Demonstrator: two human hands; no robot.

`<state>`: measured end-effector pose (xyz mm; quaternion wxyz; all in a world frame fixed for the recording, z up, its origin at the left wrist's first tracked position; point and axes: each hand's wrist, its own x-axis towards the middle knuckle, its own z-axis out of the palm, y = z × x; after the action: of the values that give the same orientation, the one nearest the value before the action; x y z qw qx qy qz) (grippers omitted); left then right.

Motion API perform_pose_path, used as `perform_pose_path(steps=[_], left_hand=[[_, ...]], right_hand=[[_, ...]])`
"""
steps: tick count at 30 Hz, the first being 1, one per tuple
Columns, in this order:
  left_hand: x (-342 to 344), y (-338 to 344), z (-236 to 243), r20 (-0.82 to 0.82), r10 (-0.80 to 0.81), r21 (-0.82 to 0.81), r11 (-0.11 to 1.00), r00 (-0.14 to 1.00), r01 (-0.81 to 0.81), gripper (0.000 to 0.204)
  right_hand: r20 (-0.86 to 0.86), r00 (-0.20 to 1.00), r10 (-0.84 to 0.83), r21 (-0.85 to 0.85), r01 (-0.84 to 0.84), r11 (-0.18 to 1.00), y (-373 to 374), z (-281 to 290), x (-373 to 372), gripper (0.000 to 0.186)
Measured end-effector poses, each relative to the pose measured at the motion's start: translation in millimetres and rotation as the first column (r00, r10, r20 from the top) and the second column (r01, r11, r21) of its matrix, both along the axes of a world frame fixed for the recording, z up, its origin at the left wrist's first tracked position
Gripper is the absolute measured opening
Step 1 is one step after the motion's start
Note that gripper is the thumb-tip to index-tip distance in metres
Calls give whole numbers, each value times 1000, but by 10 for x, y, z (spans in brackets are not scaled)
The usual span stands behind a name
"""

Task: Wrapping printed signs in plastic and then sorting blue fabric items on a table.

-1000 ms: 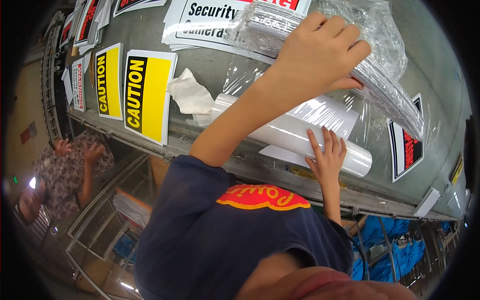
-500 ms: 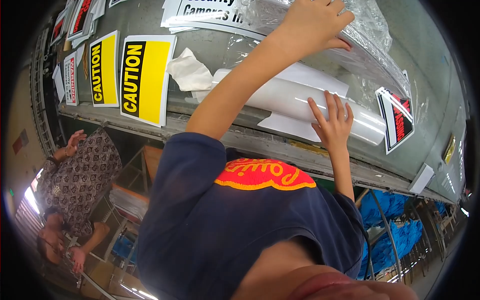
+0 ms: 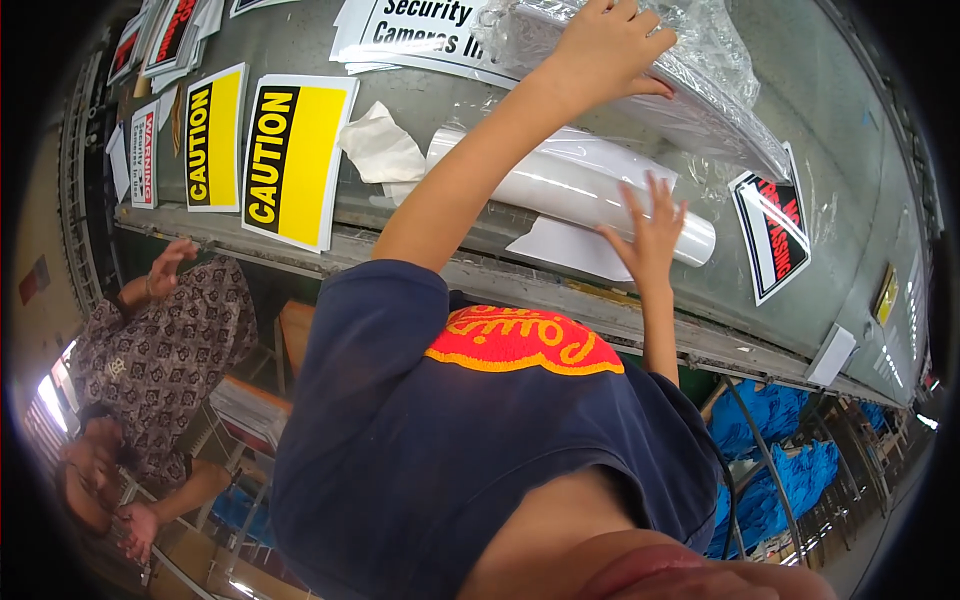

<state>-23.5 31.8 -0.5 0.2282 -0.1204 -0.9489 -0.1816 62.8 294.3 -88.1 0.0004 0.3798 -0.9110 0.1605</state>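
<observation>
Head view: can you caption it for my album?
Left grip on a pale plastic-wrapped stack, open right grip over a glossy white roll.

We were in a workshop, a place for signs. We saw piles of yellow signs (image 3: 310, 160) on a long grey worktop (image 3: 855, 215), a big shiny roll (image 3: 560, 180) and another person (image 3: 170, 350) nearby.

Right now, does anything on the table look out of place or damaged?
Two things. A white scrap near the left end of the roll is crumpled, while the yellow signs lie flat. At right, a red, black and white sign lies slanted to the table edge, beside the wrapped stack.
</observation>
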Motion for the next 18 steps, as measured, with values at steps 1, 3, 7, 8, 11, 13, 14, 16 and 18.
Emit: perform_pose_path(steps=[1,3,7,8,11,13,14,16,18], left_hand=[[-26,11,-20,21,12,-30,999,1000,-11,52],[-98,39,-41,9,-6,-5,1000,1000,6,52],[-16,-82,-26,-27,36,-20,999,999,-37,55],[-56,-21,10,-48,15,-7,1000,999,-15,55],[-57,-62,12,-65,-2,-12,1000,998,1,55],[-22,-150,89,10,-43,-44,998,999,43,56],[40,-212,102,1,-38,-49,998,999,38,56],[190,-318,154,-406,124,-31,988,905,-149,56],[271,-512,-112,-388,367,190,930,845,-316,52]], right_hand=[[-48,996,-76,-151,68,986,58,102,-61,74],[-118,955,-273,-474,187,860,232,319,-344,75],[277,875,-396,-850,416,323,160,491,-963,70],[261,884,-388,-872,389,299,273,446,-1152,60],[618,779,-108,-785,619,-30,125,317,-1432,67],[603,792,-98,-793,608,34,0,236,-1516,61],[594,798,-100,-792,602,98,-25,210,-1542,56],[585,799,-142,-803,595,39,49,175,-1590,43],[618,772,-148,-782,623,-15,35,205,-1578,35]])
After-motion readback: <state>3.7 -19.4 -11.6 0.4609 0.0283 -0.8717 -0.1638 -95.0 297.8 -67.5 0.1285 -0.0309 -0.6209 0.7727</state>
